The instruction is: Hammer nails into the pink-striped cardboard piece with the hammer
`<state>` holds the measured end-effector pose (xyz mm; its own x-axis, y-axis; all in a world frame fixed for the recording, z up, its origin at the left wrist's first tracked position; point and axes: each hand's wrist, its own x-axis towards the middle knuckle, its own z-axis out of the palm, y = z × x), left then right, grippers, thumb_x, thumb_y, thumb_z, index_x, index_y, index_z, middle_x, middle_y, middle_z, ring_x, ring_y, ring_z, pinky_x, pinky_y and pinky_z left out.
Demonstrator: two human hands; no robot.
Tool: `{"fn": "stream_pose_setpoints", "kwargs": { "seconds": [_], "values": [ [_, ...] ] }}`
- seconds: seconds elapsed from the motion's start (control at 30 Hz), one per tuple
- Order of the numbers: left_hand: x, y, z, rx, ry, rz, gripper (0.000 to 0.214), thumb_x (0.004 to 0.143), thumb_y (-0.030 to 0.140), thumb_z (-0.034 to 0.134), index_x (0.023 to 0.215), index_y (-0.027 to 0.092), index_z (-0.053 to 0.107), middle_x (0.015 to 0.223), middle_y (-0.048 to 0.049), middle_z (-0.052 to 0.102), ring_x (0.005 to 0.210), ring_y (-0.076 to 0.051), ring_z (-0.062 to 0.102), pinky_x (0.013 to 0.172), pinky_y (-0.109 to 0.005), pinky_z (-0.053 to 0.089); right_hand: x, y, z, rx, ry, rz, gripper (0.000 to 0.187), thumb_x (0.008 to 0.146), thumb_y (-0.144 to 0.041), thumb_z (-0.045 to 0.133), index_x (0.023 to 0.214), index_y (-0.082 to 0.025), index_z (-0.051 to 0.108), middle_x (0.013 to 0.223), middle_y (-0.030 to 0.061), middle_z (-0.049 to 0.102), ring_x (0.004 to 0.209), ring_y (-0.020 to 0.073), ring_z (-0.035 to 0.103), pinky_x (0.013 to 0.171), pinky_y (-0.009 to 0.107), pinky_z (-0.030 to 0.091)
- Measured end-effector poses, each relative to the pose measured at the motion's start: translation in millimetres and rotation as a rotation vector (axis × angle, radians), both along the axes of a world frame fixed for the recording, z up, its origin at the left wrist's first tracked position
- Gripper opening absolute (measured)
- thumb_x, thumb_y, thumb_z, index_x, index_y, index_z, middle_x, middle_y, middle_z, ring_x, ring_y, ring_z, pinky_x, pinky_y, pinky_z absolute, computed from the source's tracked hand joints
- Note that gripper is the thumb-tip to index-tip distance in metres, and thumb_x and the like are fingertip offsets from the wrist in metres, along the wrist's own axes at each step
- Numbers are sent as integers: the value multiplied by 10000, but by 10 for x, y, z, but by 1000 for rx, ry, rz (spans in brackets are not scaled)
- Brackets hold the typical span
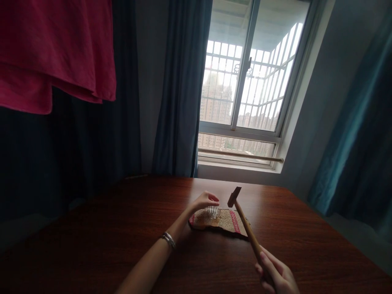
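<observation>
A small patterned board (228, 222) with pink stripes lies on the dark wooden table (122, 237). Several thin metal nails (213, 211) stand upright in its left part. My left hand (206, 201) hovers just above the nails, fingers curled together over them; whether it pinches a nail I cannot make out. A silver bracelet (168, 239) circles that wrist. My right hand (277, 275) grips the wooden handle of a hammer (245, 222) at the lower right. The hammer's dark head is raised above the board, right of the nails.
A window (245, 81) with an outer grille and a rail lies beyond the table, flanked by dark teal curtains (180, 90). A red cloth (55, 49) hangs at the upper left. The table's right edge runs near a curtain (361, 134).
</observation>
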<state>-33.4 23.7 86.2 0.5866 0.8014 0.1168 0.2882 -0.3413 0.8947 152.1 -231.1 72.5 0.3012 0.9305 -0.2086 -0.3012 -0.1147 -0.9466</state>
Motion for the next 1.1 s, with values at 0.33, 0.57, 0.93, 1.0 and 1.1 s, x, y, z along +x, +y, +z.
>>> {"fn": "stream_pose_setpoints", "kwargs": {
  "seconds": [0.33,0.57,0.93,1.0,1.1],
  "values": [
    [-378,132,-108,-97,22,-121,456,527,316,739,937,122,684,890,-103,664,808,-212,601,696,-287,443,46,-30,-146,-2,15,-56,746,539,-565,707,1117,-130,524,525,-45,509,288,-16,285,304,109,109],
    [-315,151,-495,36,32,22,387,584,330,667,887,89,689,762,-64,669,688,-161,578,596,-229,407,-54,-3,-155,21,40,-34,691,539,-545,717,1078,-140,567,496,-55,486,282,-13,278,304,121,144],
    [-144,112,-648,240,50,130,288,636,332,625,769,88,701,710,-58,670,635,-137,560,567,-208,385,-333,127,22,62,43,101,720,609,-561,660,1165,-133,498,513,-63,475,271,-35,202,285,111,72],
    [-136,123,-674,246,38,125,281,640,327,618,763,89,701,704,-55,671,635,-139,562,568,-208,384,-378,153,47,64,38,108,713,605,-567,657,1154,-138,506,512,-63,476,269,-32,207,280,109,73],
    [-115,133,-705,235,24,130,270,639,316,612,758,89,698,700,-51,669,639,-138,564,568,-205,383,-412,189,59,73,41,131,683,607,-562,656,1126,-138,524,500,-66,470,267,-32,204,276,108,79]
  ]
}}
